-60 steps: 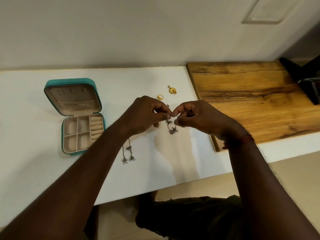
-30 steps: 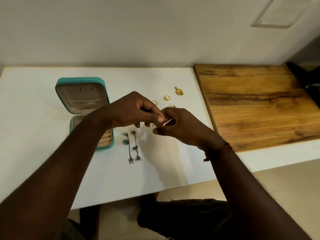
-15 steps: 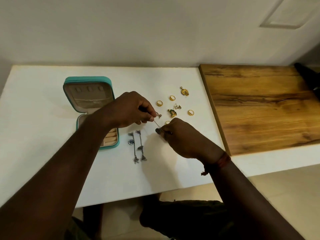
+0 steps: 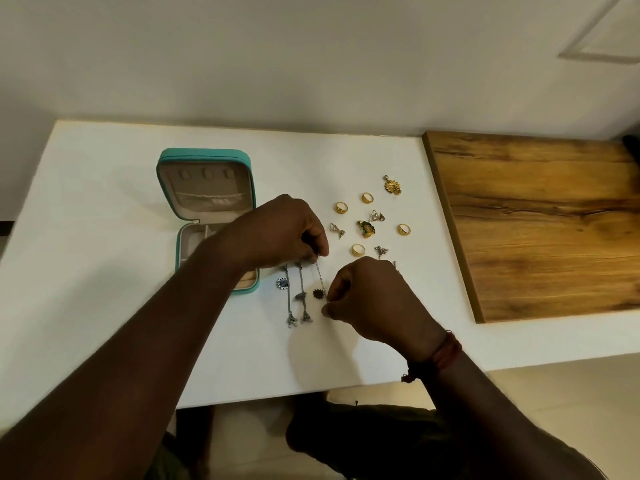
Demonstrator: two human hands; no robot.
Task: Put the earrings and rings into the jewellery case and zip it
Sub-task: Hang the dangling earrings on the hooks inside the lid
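Head view, earring (image 4: pixel 320 278) between left grip (image 4: pixel 287 233), right grip (image 4: pixel 370 299)

Dim yellowish light lies soft on the white table (image 4: pixel 104 237), faint shadows falling toward 6 o'clock (forearm (image 4: pixel 138 341) at 8 o'clock smeared), frame edges bowed.

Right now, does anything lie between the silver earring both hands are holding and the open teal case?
Yes. The left hand and right hand pinch the held earring; two other silver earrings lie on the table between it and the jewellery case, and the left forearm crosses its tray. The lid is open.
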